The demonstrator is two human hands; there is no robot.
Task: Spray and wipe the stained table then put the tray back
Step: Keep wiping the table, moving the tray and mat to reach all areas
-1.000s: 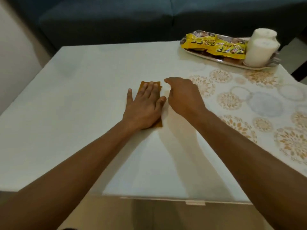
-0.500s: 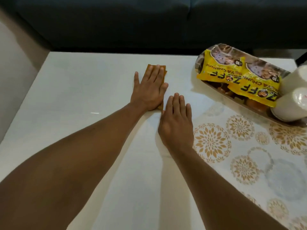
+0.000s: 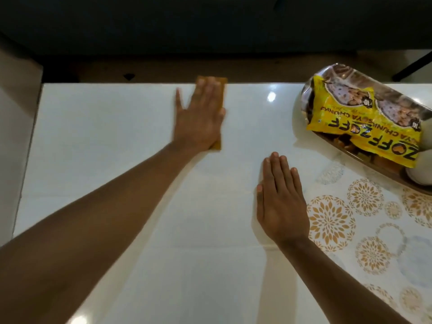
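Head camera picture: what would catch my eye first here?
Probably the left hand, pressed flat on an orange cloth at the far edge of the white table, blurred. Next, the bright yellow snack packets on a tray at the right. The right hand lies flat nearer the middle, beside the floral cover.

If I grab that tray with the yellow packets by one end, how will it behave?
The tray looks shallow and rigid, so it should lift stiffly. The yellow packets lie loose, heaped above its rim, and would probably slide if it tilts. A white roll at the near end may make that end heavier; two hands seem safer.
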